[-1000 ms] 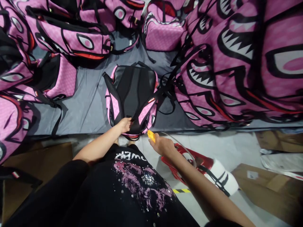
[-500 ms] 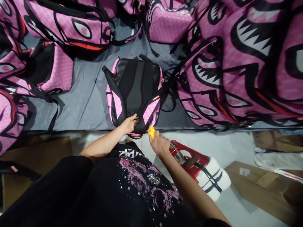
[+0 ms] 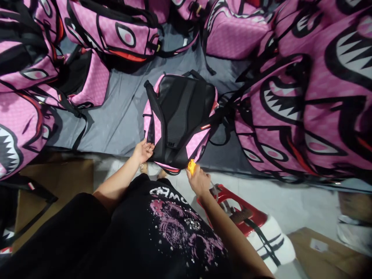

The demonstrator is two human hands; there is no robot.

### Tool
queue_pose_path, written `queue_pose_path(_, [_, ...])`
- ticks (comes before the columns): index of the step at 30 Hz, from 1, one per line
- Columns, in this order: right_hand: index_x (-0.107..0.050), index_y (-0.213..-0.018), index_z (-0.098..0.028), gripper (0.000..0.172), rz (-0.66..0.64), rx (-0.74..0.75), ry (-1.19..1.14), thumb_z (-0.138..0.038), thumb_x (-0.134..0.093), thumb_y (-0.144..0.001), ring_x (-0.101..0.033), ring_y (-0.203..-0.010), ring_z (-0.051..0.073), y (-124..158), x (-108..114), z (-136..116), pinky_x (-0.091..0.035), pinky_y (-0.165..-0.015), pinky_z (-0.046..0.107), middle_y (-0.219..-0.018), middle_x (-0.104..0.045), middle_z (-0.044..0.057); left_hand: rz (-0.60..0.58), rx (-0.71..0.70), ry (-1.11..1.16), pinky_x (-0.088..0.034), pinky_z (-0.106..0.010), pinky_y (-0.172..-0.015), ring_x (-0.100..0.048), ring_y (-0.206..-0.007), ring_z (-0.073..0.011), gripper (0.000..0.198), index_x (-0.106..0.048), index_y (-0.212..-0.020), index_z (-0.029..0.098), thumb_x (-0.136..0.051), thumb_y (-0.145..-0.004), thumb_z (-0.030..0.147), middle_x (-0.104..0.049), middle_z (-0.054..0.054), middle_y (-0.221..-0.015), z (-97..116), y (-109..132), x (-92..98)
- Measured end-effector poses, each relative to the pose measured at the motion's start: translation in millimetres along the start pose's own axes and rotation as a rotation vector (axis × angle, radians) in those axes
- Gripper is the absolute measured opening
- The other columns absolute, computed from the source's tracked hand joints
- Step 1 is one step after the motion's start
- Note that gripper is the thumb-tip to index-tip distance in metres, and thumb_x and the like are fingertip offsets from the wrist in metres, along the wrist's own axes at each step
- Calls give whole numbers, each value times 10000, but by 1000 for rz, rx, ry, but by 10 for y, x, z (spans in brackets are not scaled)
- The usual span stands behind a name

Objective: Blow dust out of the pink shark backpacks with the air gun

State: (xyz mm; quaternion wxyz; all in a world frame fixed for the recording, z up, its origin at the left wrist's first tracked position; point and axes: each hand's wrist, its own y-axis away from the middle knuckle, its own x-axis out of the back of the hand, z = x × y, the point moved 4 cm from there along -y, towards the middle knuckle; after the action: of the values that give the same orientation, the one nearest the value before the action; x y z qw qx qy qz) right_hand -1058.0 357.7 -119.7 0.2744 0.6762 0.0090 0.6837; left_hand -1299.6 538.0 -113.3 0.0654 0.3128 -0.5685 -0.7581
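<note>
A pink and black backpack (image 3: 178, 112) lies on the grey cloth, its black padded back and shoulder straps facing up. My left hand (image 3: 144, 151) is at its lower left side, palm turned up and fingers loosely curled and apart; no object shows in them. By the lower right corner, my right hand (image 3: 199, 180) is closed around a small yellow tool (image 3: 191, 167). Most of that tool is hidden in the fist, and its exact kind does not show. The tool's top end is close to the bag's lower edge.
More pink shark-face bags (image 3: 285, 97) crowd the right side, with others at the back and left. The grey cloth (image 3: 116, 116) covers the work surface. Below its front edge stand a red and white stool-like object (image 3: 241, 211) and cardboard boxes (image 3: 322, 248).
My left hand has let go of the bag's lower middle and moved out to its left side. My right hand keeps the yellow tool near the lower right corner. The view has shifted left.
</note>
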Motion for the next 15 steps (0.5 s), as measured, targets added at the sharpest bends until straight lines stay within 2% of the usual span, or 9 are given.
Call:
queue_pose_path(2, [-494,-1085,-106,493,24,8,13,-575,-373,-990,-656,-804,255,-17,-68,31,-328,-737,345,-878,-674,131,-102,74,64,-327,-130,-342,-562,-557,-103,334,-560,-911,119,-487,-962,441,-537,-55,-710,-49,-32,7])
queue_pose_path(3, [-496,-1074,-110,486,38,22,20,-574,-377,-990,-652,-795,248,-25,-96,45,-323,-734,341,-870,-673,125,-143,103,90,-303,-122,-329,-555,-547,-96,365,-557,-872,125,-472,-964,467,-536,-60,-711,-65,-41,12])
queue_pose_path(6, [-498,-1077,-117,465,71,59,46,-561,-387,-993,-648,-783,244,-43,-145,90,-320,-735,337,-864,-672,113,-252,155,155,-373,-127,-355,-544,-533,-62,418,-544,-775,143,-444,-974,496,-620,-135,-899,-106,-92,-10])
queue_pose_path(8, [-499,-1073,-121,433,71,76,61,-535,-396,-998,-651,-783,245,-58,-159,115,-324,-742,336,-855,-674,107,-314,167,199,-423,-138,-390,-584,-581,-70,470,-530,-695,143,-449,-970,516,-633,-156,-973,-141,-163,-58])
queue_pose_path(11, [-494,-1045,-134,383,55,96,73,-506,-412,-1001,-658,-785,234,-82,-171,131,-337,-747,330,-842,-678,95,-339,163,233,-392,-129,-387,-645,-685,-136,557,-484,-563,136,-519,-927,556,-592,-109,-761,-200,-292,-108])
queue_pose_path(13, [-481,-1058,-136,366,34,81,79,-492,-420,-1000,-668,-788,232,-96,-180,136,-346,-718,322,-855,-687,97,-368,165,230,-340,-127,-367,-593,-584,-116,571,-493,-531,135,-556,-906,562,-509,-53,-600,-232,-351,-119])
queue_pose_path(15, [-465,-1074,-132,343,-8,40,84,-464,-416,-1004,-680,-771,232,-108,-191,145,-341,-656,310,-856,-694,106,-415,181,185,-277,-134,-340,-458,-439,-70,536,-568,-576,133,-535,-925,539,-474,-19,-520,-263,-380,-112])
